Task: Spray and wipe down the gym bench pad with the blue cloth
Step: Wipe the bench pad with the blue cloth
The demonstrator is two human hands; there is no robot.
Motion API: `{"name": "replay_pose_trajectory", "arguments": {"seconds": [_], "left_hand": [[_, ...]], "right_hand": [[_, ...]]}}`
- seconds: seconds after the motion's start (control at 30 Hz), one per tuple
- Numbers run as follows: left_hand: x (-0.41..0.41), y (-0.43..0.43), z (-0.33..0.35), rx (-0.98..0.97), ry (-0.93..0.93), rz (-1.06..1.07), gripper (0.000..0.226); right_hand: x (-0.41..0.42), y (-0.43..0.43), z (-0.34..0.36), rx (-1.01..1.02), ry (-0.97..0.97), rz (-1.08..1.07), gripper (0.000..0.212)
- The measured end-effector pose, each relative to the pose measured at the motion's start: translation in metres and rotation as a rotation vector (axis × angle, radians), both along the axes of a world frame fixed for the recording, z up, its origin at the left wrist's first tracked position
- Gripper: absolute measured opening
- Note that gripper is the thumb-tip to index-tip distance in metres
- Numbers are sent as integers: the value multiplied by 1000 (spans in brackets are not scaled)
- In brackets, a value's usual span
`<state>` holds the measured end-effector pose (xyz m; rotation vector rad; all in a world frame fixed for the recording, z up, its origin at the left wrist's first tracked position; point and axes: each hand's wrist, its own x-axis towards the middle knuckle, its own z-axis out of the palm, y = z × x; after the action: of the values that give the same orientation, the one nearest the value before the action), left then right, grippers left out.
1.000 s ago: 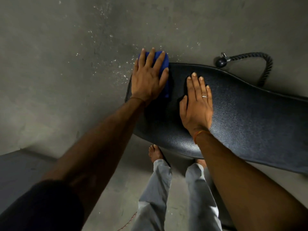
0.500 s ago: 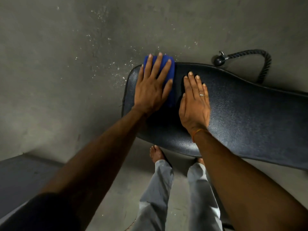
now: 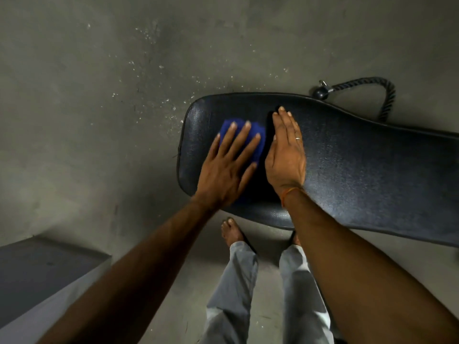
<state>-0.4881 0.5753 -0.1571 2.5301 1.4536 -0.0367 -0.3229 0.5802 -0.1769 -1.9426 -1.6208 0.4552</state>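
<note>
Blue cloth (image 3: 258, 151): lies bunched on the bench pad near its 9 o'clock end, mostly covered by the left hand.
Left hand (image 3: 227, 167): flat on the cloth, fingers straight and spread, pressing it to the pad; nothing is gripped.
Right hand (image 3: 285, 155): just beside the cloth at its 3 o'clock, resting on the bare pad with fingers straight and held together, holding nothing.
Ring (image 3: 297, 138): on one finger of the right hand.
Orange thread (image 3: 289, 193): round the right wrist.
Bench pad (image 3: 360, 170): black, textured, with a rounded end at 9 o'clock; it runs out of view at 3 o'clock.
Rope handle (image 3: 387, 95): dark and looped, with a black ball end, on the floor at 1 o'clock of the hands, beyond the pad's far edge.
Concrete floor (image 3: 99, 95): grey, with white specks at 11 o'clock of the pad.
Legs (image 3: 233, 294): grey trousers and bare feet at 6 o'clock, beside the pad's near edge.
Grey block (image 3: 37, 274): at 7 o'clock, well apart from the pad.
</note>
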Motion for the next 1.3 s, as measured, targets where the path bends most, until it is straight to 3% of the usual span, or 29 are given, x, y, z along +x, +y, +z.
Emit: {"name": "replay_pose_trajectory", "arguments": {"seconds": [0.1, 0.2, 0.43, 0.57, 0.7, 0.83, 0.9, 1.0, 1.2, 1.3], "left_hand": [[20, 50, -2, 26, -3, 154, 63], [37, 48, -4, 27, -24, 303, 64], [22, -42, -1, -3, -34, 186, 65], [15, -10, -1, 8, -12, 72, 66], [28, 37, -5, 7, -10, 130, 66], [19, 27, -2, -71, -221, 66, 63], [-2, 23, -3, -65, -299, 138, 62], [-23, 23, -5, -63, -207, 311, 64], [-25, 19, -10, -23, -115, 282, 65], [-27, 19, -9, -35, -105, 304, 63]], "right_hand": [[2, -3, -2, 43, 30, -43, 55], [3, -6, -2, 53, -42, -125, 57], [7, -8, 6, -91, -40, -145, 59], [9, -7, 7, -60, 7, -154, 62], [9, -8, 6, -42, 41, -156, 61], [9, -8, 8, -26, 58, -168, 56], [9, -8, 9, -36, 69, -169, 58], [9, -7, 10, -76, 50, -160, 60], [4, -7, 15, -85, 46, -170, 48], [-13, -3, 27, -82, 79, -47, 50]]}}
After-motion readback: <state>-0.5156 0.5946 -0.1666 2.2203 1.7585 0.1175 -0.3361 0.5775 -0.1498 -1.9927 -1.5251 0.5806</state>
